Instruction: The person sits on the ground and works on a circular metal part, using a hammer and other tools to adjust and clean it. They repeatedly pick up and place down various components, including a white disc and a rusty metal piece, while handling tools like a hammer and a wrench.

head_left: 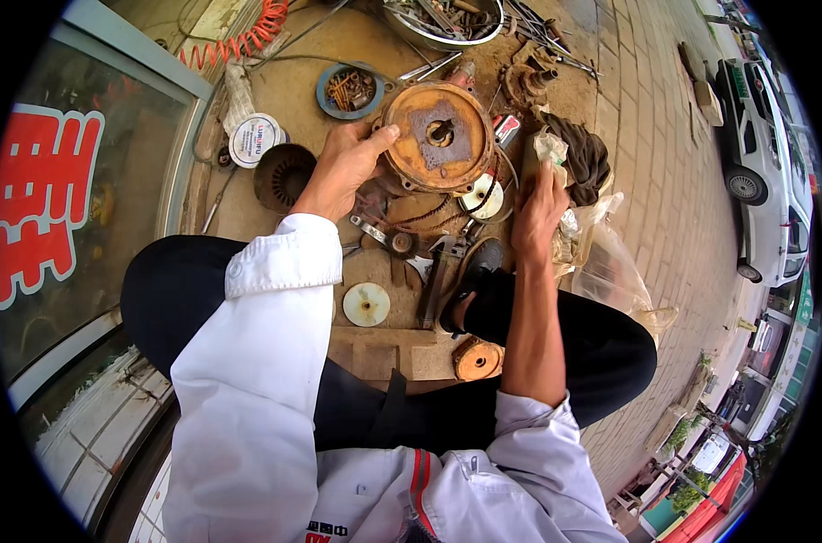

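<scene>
My left hand (pixel 346 165) grips the left edge of a rusty round metal cover (pixel 433 158) with a central hole and bolt lugs, thumb on its rim. My right hand (pixel 537 204) is closed on a crumpled pale cloth or paper wad (pixel 550 147), beside a dark bunched cloth (pixel 584 158). Below the cover are white discs (pixel 366 303), a chain and an adjustable wrench. A dark finned cup-shaped part (pixel 284 178) sits left of my left wrist.
Around me lie a blue dish of fasteners (pixel 350 90), steel bowl of tools (pixel 442 16), round tub (pixel 255 140), red coiled hose (pixel 234 45), plastic bag (pixel 610 271) and small rusty disc (pixel 478 360). A glass door (pixel 139 163) borders the left; a parked white car (pixel 762 163) stands right.
</scene>
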`<state>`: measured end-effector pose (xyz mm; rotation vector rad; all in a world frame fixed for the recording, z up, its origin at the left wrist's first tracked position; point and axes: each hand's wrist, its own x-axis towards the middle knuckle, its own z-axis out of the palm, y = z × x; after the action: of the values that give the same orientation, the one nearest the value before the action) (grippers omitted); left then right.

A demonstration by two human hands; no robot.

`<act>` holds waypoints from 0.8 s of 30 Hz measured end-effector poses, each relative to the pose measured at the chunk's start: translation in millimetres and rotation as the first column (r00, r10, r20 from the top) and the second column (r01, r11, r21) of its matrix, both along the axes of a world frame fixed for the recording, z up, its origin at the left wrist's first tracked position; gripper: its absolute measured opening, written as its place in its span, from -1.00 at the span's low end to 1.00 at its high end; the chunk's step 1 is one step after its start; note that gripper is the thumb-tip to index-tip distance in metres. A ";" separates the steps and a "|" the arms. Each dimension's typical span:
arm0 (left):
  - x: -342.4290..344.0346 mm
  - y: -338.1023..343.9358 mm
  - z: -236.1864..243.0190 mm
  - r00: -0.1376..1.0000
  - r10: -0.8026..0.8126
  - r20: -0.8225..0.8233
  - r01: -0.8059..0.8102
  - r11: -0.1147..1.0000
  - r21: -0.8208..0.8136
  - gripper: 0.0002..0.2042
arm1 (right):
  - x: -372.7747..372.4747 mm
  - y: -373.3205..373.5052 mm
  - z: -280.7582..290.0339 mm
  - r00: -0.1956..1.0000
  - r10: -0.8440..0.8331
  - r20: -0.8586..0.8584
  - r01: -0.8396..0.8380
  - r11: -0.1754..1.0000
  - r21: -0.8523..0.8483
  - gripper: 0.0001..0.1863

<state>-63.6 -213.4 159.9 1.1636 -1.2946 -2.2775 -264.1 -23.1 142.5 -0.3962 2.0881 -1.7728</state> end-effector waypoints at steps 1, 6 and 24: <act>-5.6 1.9 -0.3 1.000 -0.013 -0.010 0.013 1.000 0.010 -0.62 | -19.9 57.3 -80.9 0.989 0.037 -0.140 -0.029 0.998 0.058 -0.52; 6.4 0.7 -1.6 1.000 0.028 -0.012 -0.028 0.999 0.027 -0.60 | 103.9 114.2 -199.2 0.917 0.279 0.287 -0.374 0.345 0.861 -0.39; 2.2 4.0 -6.1 0.999 0.050 -0.021 -0.050 0.999 0.003 -0.63 | 49.5 89.9 -53.6 0.781 -0.277 0.560 0.022 0.908 0.418 -0.87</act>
<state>-61.4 -209.5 153.8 1.1568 -1.2416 -2.2503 -214.6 66.7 88.9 0.4305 1.9364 -1.2569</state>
